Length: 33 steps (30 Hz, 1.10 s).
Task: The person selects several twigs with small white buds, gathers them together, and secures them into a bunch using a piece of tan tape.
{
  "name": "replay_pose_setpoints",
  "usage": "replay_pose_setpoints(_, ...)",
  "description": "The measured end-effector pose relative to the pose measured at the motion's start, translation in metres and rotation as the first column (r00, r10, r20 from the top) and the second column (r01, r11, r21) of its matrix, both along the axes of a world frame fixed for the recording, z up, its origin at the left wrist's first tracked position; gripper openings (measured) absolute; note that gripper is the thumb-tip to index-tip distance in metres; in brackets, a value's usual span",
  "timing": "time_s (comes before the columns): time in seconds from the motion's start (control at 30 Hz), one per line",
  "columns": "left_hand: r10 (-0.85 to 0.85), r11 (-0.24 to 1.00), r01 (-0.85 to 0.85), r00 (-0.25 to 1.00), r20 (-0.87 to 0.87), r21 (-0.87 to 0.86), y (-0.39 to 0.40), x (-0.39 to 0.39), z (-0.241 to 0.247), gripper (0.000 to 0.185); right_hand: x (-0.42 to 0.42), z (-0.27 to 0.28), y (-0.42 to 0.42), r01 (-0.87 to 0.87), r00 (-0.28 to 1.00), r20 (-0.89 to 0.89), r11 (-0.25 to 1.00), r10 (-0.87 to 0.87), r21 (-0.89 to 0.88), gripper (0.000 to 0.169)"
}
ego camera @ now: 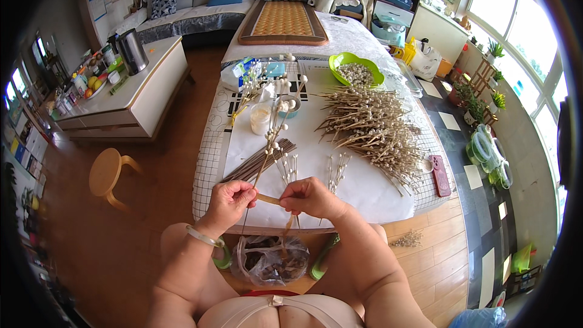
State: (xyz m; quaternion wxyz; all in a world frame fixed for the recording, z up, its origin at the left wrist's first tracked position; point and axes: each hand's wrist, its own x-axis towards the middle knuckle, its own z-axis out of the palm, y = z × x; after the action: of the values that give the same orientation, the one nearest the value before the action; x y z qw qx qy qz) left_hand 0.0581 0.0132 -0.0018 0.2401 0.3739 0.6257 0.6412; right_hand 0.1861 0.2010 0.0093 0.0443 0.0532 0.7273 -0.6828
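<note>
Between its fingertips my left hand (234, 202) pinches the lower stem of an upright branch (268, 148) carrying white buds. A brown tape strip (268, 199) runs from that stem to my right hand (309, 197), which grips it; a length of tape hangs below. Just beyond my hands, short budded sprigs (287, 168) and another small group of sprigs (337, 173) lie on white paper (364, 198). A bundle of bare brown sticks (262, 164) rests to the left. At the right is a large heap of budded sprigs (373, 127).
Past the sticks stand a jar of white stuff (260, 118) and a round tin (288, 105). A green bowl (356, 70) holds white buds. At the table's right edge lies a phone (440, 175). A plastic bag (271, 262) sits on the floor between the legs; a stool (105, 173) stands left.
</note>
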Motion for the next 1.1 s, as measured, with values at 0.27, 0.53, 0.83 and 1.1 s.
replay_pose_setpoints(0.27,-0.038,0.995,0.025,0.99,0.139,0.099,-0.007,-0.003,0.003,0.01,0.013,-0.014,0.036,0.178,0.953,0.087,0.768,-0.29,0.615,0.031)
replay_pose_setpoints(0.53,-0.005,0.982,-0.02,0.991,0.134,0.186,-0.005,0.006,0.026,0.007,-0.021,-0.048,0.016,0.001,0.976,0.119,0.551,-0.183,0.835,0.039)
replay_pose_setpoints(0.83,0.022,0.961,-0.012,0.999,-0.033,0.275,0.001,0.005,0.022,0.003,-0.019,-0.043,0.002,-0.016,0.97,0.131,0.485,-0.203,0.874,0.037)
replay_pose_setpoints(1.1,0.061,0.931,-0.047,0.998,-0.027,0.362,0.008,0.006,0.02,0.007,-0.01,-0.058,0.014,-0.004,0.997,0.042,0.513,-0.064,0.858,0.028)
